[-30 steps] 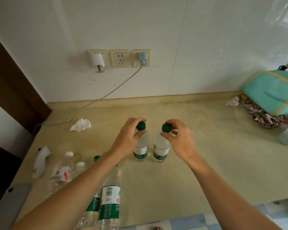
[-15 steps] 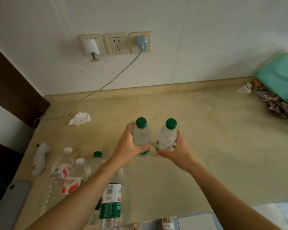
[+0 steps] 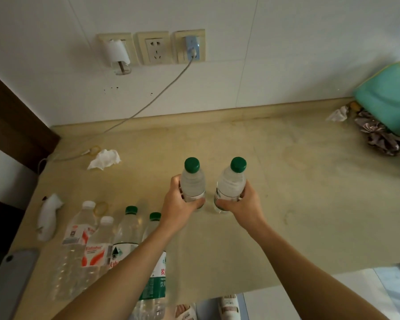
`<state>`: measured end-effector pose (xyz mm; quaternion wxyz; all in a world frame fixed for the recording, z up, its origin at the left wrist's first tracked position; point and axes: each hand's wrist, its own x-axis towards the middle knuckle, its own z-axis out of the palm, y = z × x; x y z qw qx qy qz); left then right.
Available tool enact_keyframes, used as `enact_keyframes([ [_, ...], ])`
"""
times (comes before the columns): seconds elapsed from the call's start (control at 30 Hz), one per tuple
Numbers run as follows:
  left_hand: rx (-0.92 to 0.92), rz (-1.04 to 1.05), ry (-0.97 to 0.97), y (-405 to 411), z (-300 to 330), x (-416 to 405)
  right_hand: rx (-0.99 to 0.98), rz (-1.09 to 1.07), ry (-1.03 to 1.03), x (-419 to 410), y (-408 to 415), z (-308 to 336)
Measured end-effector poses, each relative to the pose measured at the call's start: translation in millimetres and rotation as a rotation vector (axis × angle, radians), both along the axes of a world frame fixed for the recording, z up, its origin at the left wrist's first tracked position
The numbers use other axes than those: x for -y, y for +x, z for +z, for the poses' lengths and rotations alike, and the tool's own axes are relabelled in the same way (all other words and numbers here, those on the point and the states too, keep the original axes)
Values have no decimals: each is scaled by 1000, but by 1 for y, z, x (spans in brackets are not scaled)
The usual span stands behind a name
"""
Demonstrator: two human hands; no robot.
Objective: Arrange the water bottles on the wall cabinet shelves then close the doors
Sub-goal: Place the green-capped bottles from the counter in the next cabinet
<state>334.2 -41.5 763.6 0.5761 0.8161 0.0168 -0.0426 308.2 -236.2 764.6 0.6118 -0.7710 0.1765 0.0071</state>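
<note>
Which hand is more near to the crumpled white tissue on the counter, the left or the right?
Left. The left hand grips a green-capped bottle just right of the tissue. The right hand, gripping the other bottle, is farther right still.

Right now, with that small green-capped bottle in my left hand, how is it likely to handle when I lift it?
The small bottle looks full, so probably heavy for its size. Its clear plastic wall may flex under the left hand, whose fingers wrap its lower body. It is tall and narrow, so probably apt to tip if set down carelessly on the counter.
</note>
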Motion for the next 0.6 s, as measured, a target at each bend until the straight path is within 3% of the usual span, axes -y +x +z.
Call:
enact_keyframes([
  [0.23,99,-88,-96,6,49,10,124,-240,115,-1,-26,40],
  [0.6,459,-291,-245,7,197,82,581,-338,166,51,-47,195],
])
